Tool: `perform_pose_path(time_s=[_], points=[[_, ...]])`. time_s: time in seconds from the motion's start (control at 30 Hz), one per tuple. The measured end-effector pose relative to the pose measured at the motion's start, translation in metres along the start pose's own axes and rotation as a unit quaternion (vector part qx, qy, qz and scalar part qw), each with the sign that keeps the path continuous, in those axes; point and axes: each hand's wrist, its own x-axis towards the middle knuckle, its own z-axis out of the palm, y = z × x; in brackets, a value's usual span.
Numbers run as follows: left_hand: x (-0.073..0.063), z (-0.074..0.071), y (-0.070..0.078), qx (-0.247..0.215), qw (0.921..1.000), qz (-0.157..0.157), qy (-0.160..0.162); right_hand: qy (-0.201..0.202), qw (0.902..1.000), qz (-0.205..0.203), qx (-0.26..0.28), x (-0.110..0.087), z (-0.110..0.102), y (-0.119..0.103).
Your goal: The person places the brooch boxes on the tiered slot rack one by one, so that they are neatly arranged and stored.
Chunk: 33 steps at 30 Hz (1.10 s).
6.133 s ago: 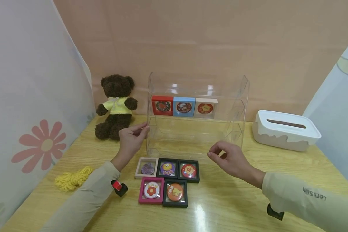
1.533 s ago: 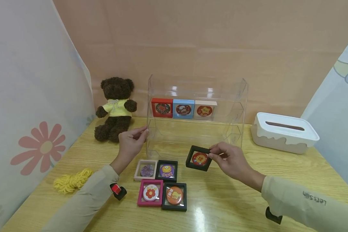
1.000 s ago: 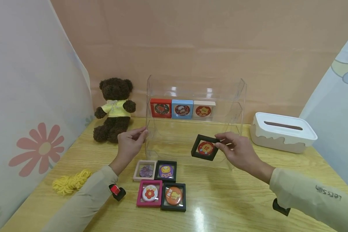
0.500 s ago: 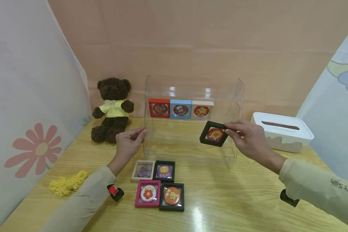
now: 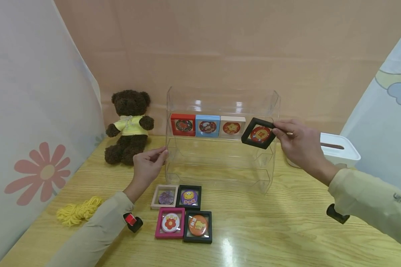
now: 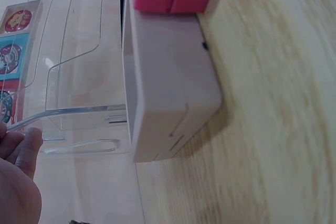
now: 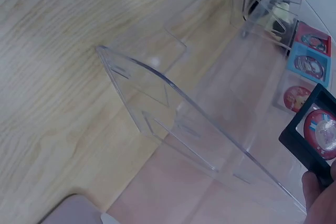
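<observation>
A clear acrylic tiered rack (image 5: pixel 276 99) stands on the table. My left hand (image 5: pixel 147 165) pinches its left side edge between thumb and fingers. My right hand (image 5: pixel 300 144) holds a black square display frame (image 5: pixel 247 139) by its right edge, tilted, with a red round badge inside. That frame is in front of the rack's right end, at the height of the row of frames. In this row stand a red frame (image 5: pixel 183 125), a blue frame (image 5: pixel 207 126) and a cream frame (image 5: pixel 232 127), side by side. In the right wrist view the black frame (image 7: pixel 302 148) is close to the cream one.
Several framed badges lie before the rack: pale pink (image 5: pixel 153 202), black with purple badge (image 5: pixel 188 197), magenta (image 5: pixel 169 235), black with orange badge (image 5: pixel 198 227). A teddy bear (image 5: pixel 131 126) and yellow cord (image 5: pixel 79 211) are left, a white tissue box (image 5: pixel 345 146) right.
My right hand has picked up the black frame from the table and raised it up and to the right, toward the rack's upper right. The left hand keeps its grip on the rack.
</observation>
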Motion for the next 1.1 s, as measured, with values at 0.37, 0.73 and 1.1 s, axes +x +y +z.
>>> perform_pose_path(time_s=[0.37, 0.73, 1.1], points=[[0.0, -0.001, -0.001, -0.005, 1.0, 0.004, -0.001, 0.034, 0.9986, -0.002, -0.041, 0.023, -0.008, 0.002], [-0.002, 0.0, 0.0, 0.007, 0.9999, -0.015, 0.0, 0.076, 0.9958, 0.018, -0.048, 0.04, -0.009, 0.01], [-0.002, 0.0, -0.002, -0.002, 1.0, 0.0, 0.0, 0.063, 0.9967, 0.02, -0.047, 0.042, 0.001, 0.017]])
